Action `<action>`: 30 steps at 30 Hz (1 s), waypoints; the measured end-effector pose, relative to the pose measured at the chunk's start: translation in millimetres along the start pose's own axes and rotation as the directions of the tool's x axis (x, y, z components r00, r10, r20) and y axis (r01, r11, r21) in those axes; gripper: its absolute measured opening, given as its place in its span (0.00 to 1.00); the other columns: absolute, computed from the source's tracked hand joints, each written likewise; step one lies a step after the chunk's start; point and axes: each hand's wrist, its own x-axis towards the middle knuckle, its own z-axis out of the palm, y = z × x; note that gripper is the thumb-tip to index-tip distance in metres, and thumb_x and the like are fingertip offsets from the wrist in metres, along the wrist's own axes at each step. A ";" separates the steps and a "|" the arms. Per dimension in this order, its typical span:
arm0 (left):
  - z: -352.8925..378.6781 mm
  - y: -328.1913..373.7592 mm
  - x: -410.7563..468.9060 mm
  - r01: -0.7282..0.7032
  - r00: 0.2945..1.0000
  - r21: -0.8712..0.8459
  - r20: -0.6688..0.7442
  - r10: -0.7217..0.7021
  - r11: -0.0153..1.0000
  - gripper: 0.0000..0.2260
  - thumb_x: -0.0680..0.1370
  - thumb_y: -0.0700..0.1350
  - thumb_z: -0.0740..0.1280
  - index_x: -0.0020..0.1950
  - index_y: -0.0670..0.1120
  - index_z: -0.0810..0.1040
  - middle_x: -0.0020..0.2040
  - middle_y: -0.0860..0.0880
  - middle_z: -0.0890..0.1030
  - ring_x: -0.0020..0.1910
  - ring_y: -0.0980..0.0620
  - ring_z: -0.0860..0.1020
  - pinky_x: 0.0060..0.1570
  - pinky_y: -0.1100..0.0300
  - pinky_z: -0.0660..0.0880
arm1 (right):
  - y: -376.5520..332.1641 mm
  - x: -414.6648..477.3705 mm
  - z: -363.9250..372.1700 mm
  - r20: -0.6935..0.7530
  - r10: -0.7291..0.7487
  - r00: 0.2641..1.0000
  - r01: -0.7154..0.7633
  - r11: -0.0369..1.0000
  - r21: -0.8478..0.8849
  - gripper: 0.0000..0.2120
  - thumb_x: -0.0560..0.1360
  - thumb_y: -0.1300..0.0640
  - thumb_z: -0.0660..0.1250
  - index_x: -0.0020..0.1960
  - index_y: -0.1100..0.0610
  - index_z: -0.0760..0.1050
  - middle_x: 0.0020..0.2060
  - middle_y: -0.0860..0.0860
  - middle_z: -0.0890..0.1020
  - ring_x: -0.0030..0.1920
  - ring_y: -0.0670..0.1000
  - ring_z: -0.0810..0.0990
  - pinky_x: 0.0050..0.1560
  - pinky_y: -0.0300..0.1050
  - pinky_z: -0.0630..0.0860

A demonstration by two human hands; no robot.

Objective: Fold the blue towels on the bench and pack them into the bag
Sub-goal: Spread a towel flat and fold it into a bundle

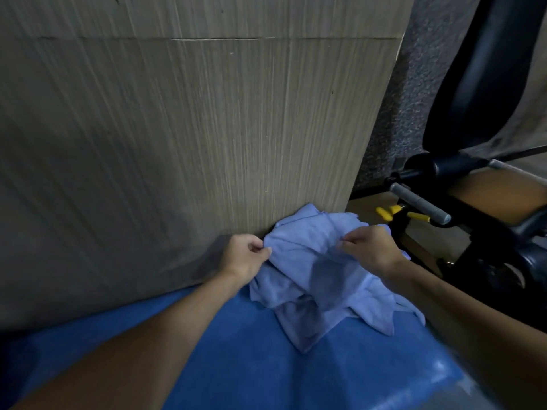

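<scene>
I am pinching the crumpled pale-blue cloth towel (313, 270) with my left hand (245, 253) and right hand (367, 247), set apart, likely to stretch it flat on the blue-covered worktop (236, 356) for folding.

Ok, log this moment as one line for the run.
left hand: pinches towel pile at its left edge | right hand: pinches its top | state: crumpled, unfolded

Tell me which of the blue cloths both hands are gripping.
The pale blue crumpled towel: the left hand and right hand each pinch its upper edge. The deeper blue cloth lies flat beneath it, gripped by neither.
</scene>
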 end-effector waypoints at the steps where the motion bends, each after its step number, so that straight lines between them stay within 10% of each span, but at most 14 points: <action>1: -0.2 1.3 0.6 0.007 1.000 -0.033 -0.026 -0.008 0.999 0.04 0.74 0.36 0.72 0.39 0.39 0.80 0.32 0.48 0.77 0.33 0.55 0.73 0.37 0.60 0.71 | -1.3 1.1 -0.8 -0.007 0.000 1.000 0.000 1.000 0.002 0.08 0.72 0.66 0.68 0.35 0.68 0.78 0.29 0.54 0.75 0.33 0.50 0.71 0.36 0.46 0.69; 13: -56.1 69.8 -44.4 -0.244 0.957 -0.284 -0.223 0.183 0.927 0.11 0.78 0.35 0.65 0.40 0.48 0.74 0.35 0.46 0.77 0.36 0.51 0.74 0.40 0.53 0.73 | -50.4 -47.2 -1.0 -0.037 -0.133 0.990 0.138 0.962 0.233 0.11 0.76 0.73 0.60 0.49 0.62 0.77 0.27 0.51 0.71 0.21 0.40 0.68 0.24 0.30 0.63; 18: -125.9 78.8 -69.7 -0.340 0.896 -0.202 -0.367 0.251 0.918 0.13 0.79 0.32 0.63 0.40 0.49 0.73 0.34 0.50 0.75 0.30 0.63 0.72 0.34 0.69 0.69 | -96.1 -79.7 -1.2 -0.060 -0.183 0.981 0.193 0.920 0.340 0.08 0.75 0.68 0.65 0.45 0.60 0.81 0.36 0.53 0.80 0.37 0.47 0.76 0.37 0.34 0.73; 26: -240.7 44.2 -126.9 -0.297 0.825 0.145 -0.459 0.330 0.944 0.08 0.78 0.33 0.65 0.49 0.38 0.84 0.42 0.45 0.82 0.32 0.69 0.75 0.41 0.72 0.70 | -149.1 -136.7 58.3 0.097 -0.283 0.954 0.194 0.832 0.519 0.10 0.75 0.67 0.68 0.39 0.55 0.79 0.31 0.50 0.79 0.25 0.38 0.72 0.32 0.34 0.72; 30: -261.0 4.2 -145.1 -0.239 0.870 0.218 -0.386 0.308 0.946 0.07 0.78 0.34 0.66 0.49 0.36 0.84 0.41 0.45 0.82 0.40 0.56 0.76 0.39 0.67 0.70 | -138.2 -146.4 98.0 0.134 -0.266 0.954 0.174 0.863 0.474 0.06 0.75 0.66 0.69 0.41 0.57 0.81 0.30 0.51 0.79 0.27 0.42 0.74 0.31 0.38 0.73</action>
